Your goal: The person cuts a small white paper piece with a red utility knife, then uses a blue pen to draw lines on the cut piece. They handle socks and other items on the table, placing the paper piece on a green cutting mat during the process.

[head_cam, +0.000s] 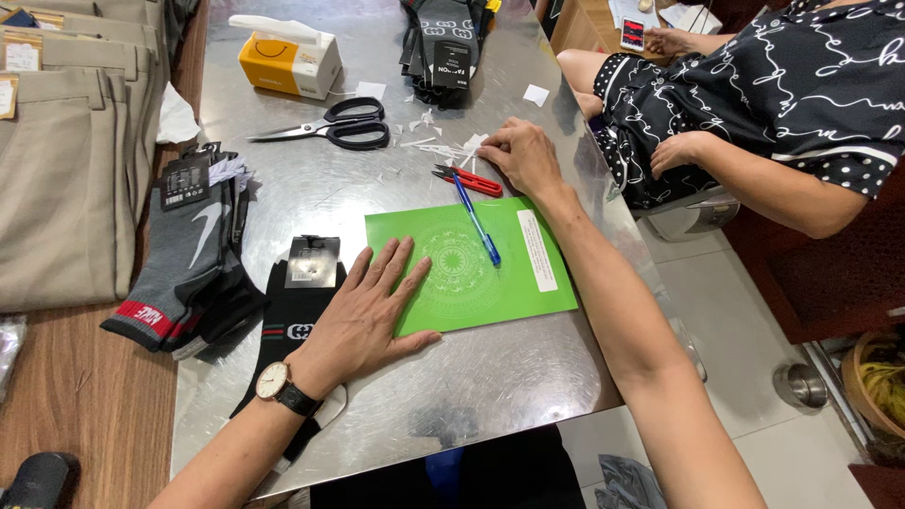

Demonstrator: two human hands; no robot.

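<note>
Left hand [368, 306] lay flat, fingers spread, on the green sheet's [468, 267] left edge. Right hand [524, 155] rested curled, gripping nothing clear, beyond the sheet's far edge, nearer the pen [476, 220], whose long axis ran toward it.

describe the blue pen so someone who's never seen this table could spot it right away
Start at the shiny metal table and find the bright green sheet that the left hand presses flat. The blue pen lies slanted across the sheet's upper edge, its far end beside the red cutter near the right hand. It is the only slim blue stick here; the black scissors lie farther away.
</note>
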